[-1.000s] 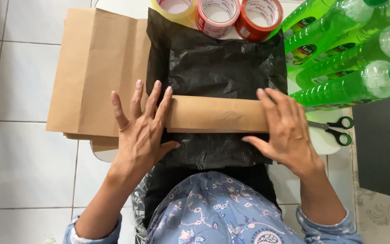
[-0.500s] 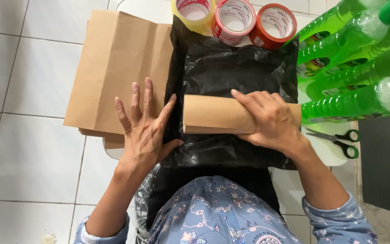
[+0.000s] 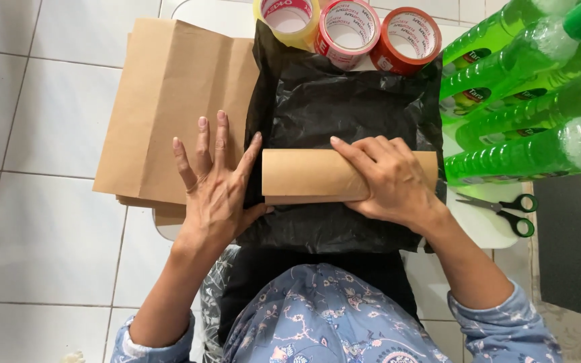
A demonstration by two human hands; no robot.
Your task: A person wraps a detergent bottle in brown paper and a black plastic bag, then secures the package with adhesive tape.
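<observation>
pressure should stay even: right hand [image 3: 391, 181] curled over the brown paper-wrapped cylindrical parcel [image 3: 307, 176] at frame centre, left hand [image 3: 215, 181] spread flat, fingers splayed, pinning the crinkled black plastic sheet [image 3: 344, 107] and stack of brown paper sheets [image 3: 169, 101] against slipping.

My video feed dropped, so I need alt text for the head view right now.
The right hand grips a brown paper-wrapped package lying on a black plastic sheet, while the left hand rests flat, fingers spread, over the sheet's left edge and a stack of brown paper. Three tape rolls, green bottles and scissors surround them.
</observation>
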